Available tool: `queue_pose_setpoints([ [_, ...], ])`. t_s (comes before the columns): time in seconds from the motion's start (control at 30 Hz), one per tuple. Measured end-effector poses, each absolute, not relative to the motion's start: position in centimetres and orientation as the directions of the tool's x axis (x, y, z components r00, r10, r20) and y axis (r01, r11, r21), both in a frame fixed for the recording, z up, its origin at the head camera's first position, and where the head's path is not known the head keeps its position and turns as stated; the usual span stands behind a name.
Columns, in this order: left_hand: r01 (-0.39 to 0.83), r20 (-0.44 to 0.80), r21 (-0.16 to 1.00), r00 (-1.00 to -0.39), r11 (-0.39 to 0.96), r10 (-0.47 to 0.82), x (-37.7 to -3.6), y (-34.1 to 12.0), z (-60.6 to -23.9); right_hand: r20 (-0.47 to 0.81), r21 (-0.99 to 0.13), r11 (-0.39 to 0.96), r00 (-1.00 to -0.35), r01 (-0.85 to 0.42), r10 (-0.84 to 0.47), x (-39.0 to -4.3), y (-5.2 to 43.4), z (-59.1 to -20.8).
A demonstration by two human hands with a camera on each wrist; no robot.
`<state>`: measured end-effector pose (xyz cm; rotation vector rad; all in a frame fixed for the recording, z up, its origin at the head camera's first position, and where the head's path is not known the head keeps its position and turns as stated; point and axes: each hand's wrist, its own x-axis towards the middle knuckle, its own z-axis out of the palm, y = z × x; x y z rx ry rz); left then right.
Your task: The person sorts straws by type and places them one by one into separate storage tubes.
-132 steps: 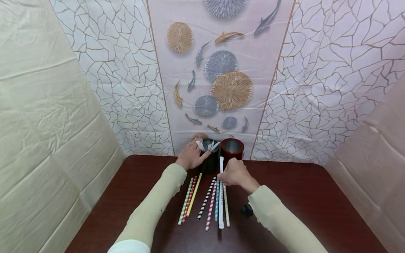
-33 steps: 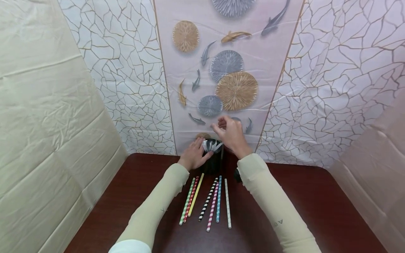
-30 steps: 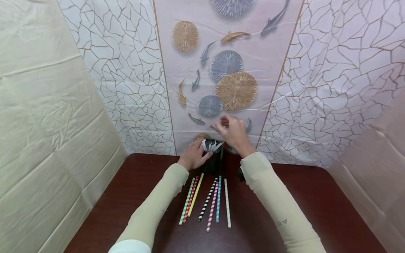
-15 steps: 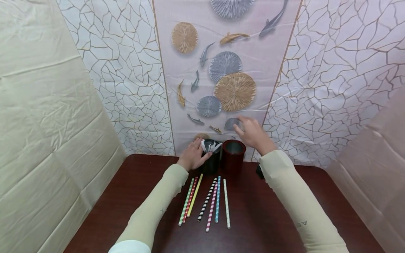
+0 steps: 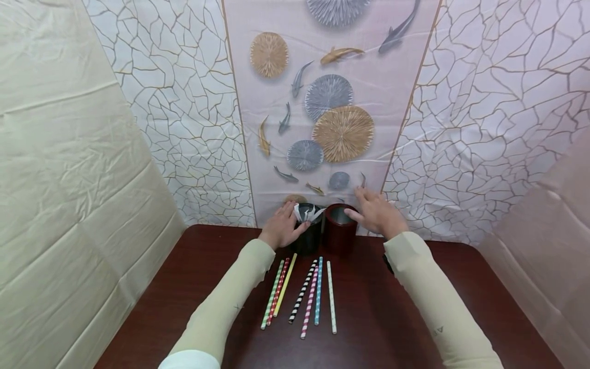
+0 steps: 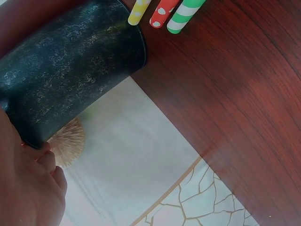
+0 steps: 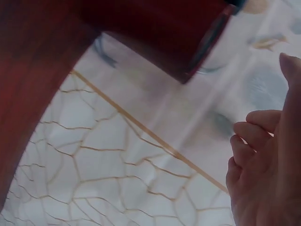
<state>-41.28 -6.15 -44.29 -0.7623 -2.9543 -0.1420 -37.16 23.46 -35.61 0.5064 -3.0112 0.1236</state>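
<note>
My left hand (image 5: 282, 225) holds a dark can (image 5: 310, 240) at its top, fingers along the far left side and thumb at the front rim. White paper-like strips (image 5: 308, 214) show in the can's mouth. Beside it stands a dark red can (image 5: 340, 237) with a grey inside. My right hand (image 5: 380, 214) is spread at that can's right, holding nothing; its thumb overlaps the rim in the head view. In the right wrist view the fingers (image 7: 249, 141) are apart from the red can (image 7: 155, 37).
Patterned paper straws lie before the cans: green (image 5: 273, 294), red (image 5: 279, 288), yellow (image 5: 286, 285), black-striped (image 5: 302, 291), pink-striped (image 5: 309, 302), blue (image 5: 318, 291) and pale (image 5: 332, 297). The brown table (image 5: 207, 287) ends at a patterned cloth backdrop (image 5: 304, 51).
My right hand, which held a white-wrapped straw earliest, rose over the cans, then moved right and down beside the red can without it. The left hand stays on the dark can.
</note>
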Motion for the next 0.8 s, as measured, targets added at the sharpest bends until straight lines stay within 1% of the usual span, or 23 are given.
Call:
queue_pose_setpoints([
  [0.23,0.486,0.097,0.076,-0.873,0.871,0.478,-41.5,-6.2,-44.4,0.102,-0.039,0.941,-0.938,-0.336,-0.331,-37.9,23.9,-39.3],
  [0.53,0.484,0.109,0.061,-0.872,0.873,0.477,-40.9,-6.2,-44.1,0.123,-0.090,0.938,-0.939,-0.334,-0.322,-38.6,23.5,-42.0],
  [0.8,0.484,0.095,0.083,-0.874,0.871,0.477,-41.7,-6.3,-44.7,0.133,-0.141,0.938,-0.945,-0.316,-0.299,-38.7,23.6,-43.7],
])
